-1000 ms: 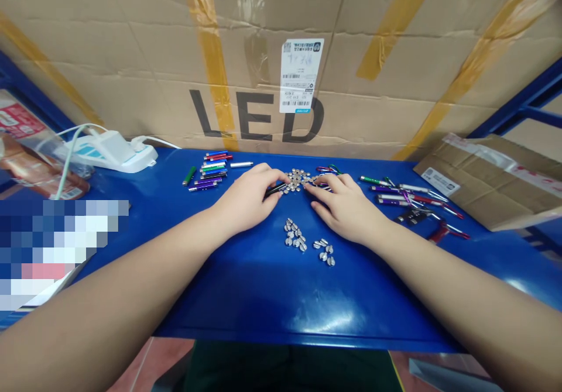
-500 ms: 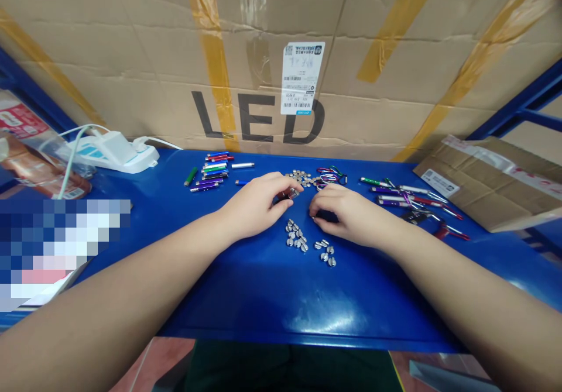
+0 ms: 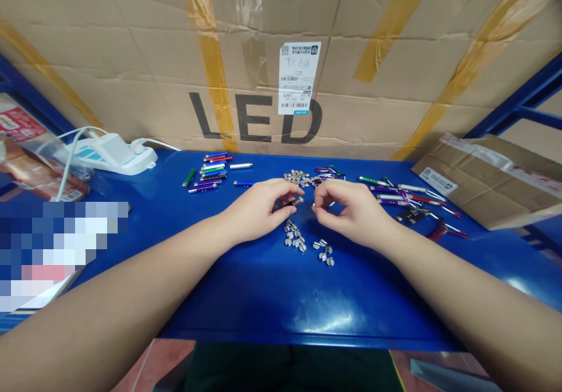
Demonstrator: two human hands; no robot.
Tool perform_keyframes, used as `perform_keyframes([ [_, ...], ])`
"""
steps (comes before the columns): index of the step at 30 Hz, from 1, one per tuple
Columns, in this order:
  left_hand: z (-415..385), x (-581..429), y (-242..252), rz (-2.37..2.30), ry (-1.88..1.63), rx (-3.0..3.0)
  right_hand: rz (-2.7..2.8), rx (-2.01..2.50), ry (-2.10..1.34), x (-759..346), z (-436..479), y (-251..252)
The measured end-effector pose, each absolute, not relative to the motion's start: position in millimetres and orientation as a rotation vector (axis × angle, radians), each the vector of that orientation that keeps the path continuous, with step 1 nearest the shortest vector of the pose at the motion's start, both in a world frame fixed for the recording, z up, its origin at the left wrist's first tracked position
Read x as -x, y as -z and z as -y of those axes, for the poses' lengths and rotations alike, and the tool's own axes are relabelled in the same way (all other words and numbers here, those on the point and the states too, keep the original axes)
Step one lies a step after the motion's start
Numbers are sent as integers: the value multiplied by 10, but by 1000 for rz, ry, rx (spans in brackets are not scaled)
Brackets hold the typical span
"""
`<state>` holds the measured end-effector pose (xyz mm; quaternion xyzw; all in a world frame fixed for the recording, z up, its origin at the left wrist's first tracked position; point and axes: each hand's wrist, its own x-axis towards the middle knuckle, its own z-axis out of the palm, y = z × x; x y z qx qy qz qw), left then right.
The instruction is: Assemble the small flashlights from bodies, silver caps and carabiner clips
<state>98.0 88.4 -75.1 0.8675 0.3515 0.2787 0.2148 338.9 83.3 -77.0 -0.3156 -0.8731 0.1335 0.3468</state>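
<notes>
My left hand (image 3: 266, 209) is closed around a small metal tube (image 3: 299, 200), its silver end poking out between thumb and fingers toward the right. Facing it, my right hand (image 3: 346, 207) pinches a tiny silver piece (image 3: 314, 206), too small and covered to name. The two hands are a short gap apart, above the table. Just below them lie a group of small silver caps (image 3: 295, 239) and a smaller group of similar caps (image 3: 324, 254). Behind the fingers, a pile of button cells (image 3: 297, 176) is partly hidden.
Coloured metal tubes (image 3: 213, 172) are stacked at the back left. Tubes with carabiner clips (image 3: 406, 198) lie at the right, near a small cardboard box (image 3: 487, 187). A power strip (image 3: 118, 153) sits at the left. A large LED carton (image 3: 153, 88) backs the blue table (image 3: 263, 298).
My right hand has risen from the table and its fingertips have come nearer the tube. My left hand has shifted slightly right, still holding the tube.
</notes>
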Motion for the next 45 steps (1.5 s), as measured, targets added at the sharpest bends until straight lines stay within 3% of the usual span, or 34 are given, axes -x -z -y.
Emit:
perform_keyframes([
  [22, -840, -1013, 705, -899, -774, -2368, 2287, 659, -433, -3377, -777, 747],
  [28, -915, -951, 738, -916, -890, -2333, 2193, 908, -125, -3430, -880, 788],
  [34, -954, -919, 733, -947, -896, -2406, 2555, 1246, 159, -3392, -939, 905],
  [45, -947, -920, 716, -956, -898, -2470, 2596, 1190, 174, -3343, -932, 911],
])
